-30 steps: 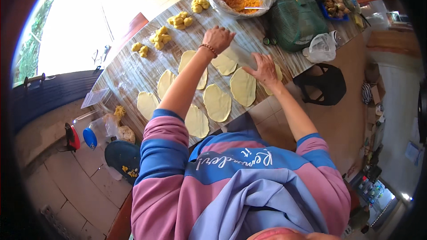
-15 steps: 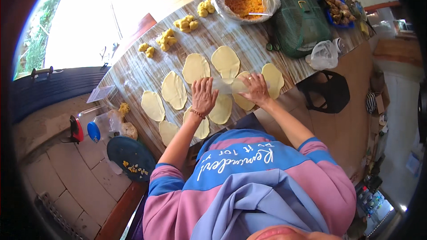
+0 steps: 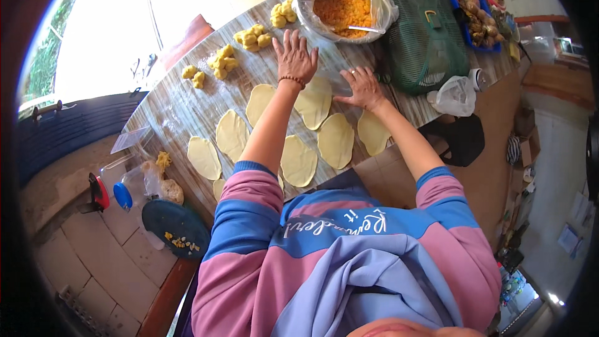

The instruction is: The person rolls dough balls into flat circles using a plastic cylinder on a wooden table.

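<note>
My left hand (image 3: pixel 295 61) reaches to the far part of the table, fingers spread and holding nothing. It is nearest a pile of yellow balls (image 3: pixel 252 38). My right hand (image 3: pixel 364 90) lies farther right with fingers stretched apart. Between the hands a pale, see-through roller (image 3: pixel 331 80) lies at the far end of a flat dough oval (image 3: pixel 313 103); it is faint, and the right fingers are beside it, perhaps touching. Several more dough ovals lie nearer me, such as one dough sheet (image 3: pixel 336 141) and another dough sheet (image 3: pixel 204 158). My left forearm covers part of them.
Beyond my hands stands a plastic-lined bowl (image 3: pixel 304 17) of orange filling (image 3: pixel 342 6) with a utensil in it. A green mesh basket (image 3: pixel 415 37), a blue tray (image 3: pixel 472 22) and a plastic bag (image 3: pixel 456 95) are on the right. A dark round tray (image 3: pixel 171 219) sits lower left.
Both hands have moved away from me across the table, the left one farther. The left hand has let go of the roller, which now lies farther out. The right fingers have spread.
</note>
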Motion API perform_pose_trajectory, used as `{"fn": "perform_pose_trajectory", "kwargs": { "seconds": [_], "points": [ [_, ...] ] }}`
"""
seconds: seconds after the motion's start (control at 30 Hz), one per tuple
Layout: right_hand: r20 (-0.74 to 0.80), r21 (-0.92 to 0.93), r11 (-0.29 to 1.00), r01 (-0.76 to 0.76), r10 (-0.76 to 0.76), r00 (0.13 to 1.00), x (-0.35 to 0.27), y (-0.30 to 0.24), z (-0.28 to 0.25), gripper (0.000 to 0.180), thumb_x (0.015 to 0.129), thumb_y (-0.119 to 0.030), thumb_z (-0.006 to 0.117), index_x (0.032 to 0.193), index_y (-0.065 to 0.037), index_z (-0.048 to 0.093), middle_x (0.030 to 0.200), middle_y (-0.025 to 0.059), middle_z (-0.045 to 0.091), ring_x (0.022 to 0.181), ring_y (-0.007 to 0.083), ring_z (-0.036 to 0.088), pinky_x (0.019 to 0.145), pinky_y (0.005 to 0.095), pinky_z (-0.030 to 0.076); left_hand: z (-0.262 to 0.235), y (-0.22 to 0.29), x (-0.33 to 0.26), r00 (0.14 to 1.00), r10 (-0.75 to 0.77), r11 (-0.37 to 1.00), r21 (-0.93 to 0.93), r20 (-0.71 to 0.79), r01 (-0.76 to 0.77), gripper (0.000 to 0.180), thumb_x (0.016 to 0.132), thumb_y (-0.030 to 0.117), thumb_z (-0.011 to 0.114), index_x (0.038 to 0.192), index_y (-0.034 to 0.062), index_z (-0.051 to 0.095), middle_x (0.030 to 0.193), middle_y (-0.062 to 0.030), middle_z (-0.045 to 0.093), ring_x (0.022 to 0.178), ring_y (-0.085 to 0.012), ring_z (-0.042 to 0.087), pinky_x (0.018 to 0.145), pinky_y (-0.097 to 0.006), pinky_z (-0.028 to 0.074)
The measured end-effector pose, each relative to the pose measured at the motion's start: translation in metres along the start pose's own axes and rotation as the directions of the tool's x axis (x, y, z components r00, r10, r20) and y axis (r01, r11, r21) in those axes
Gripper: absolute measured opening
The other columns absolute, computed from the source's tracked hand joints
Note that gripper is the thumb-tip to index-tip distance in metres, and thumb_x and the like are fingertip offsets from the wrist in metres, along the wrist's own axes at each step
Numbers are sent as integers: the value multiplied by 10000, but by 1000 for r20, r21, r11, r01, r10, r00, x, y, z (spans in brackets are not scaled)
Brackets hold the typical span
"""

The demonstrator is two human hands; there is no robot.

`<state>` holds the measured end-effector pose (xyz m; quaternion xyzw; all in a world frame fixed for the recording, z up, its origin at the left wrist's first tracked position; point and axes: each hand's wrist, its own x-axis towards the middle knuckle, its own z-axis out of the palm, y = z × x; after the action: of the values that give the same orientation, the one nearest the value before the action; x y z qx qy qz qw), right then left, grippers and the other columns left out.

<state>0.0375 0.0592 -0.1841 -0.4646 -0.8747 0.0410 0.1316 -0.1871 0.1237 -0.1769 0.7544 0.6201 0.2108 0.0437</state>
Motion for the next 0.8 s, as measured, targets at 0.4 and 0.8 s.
{"fn": "perform_pose_trajectory", "kwargs": {
  "seconds": [0.4, 0.8],
  "points": [
    [19, 408, 773, -486, 525, 851, -59, -50, -36, 566, 761, -482, 801, 1043, -25, 622, 944, 182, 677, 884, 366, 655, 748, 433, 520, -69, -85, -37, 864, -180, 940, -342, -470, 10, 132, 867, 94, 629, 981, 47, 580, 958, -163, 577, 932, -369, 555, 837, -441, 444],
    [312, 395, 571, -720, 654, 690, -128, -147, -52, 571, 801, -481, 766, 1079, -4, 622, 906, 154, 683, 839, 275, 657, 756, 386, 505, -90, -279, -98, 857, -511, 858, -99, -64, 504, 564, 769, 146, 749, 1298, 186, 558, 1282, -137, 550, 1130, -376, 561, 953, -467, 487]
  ]
}}
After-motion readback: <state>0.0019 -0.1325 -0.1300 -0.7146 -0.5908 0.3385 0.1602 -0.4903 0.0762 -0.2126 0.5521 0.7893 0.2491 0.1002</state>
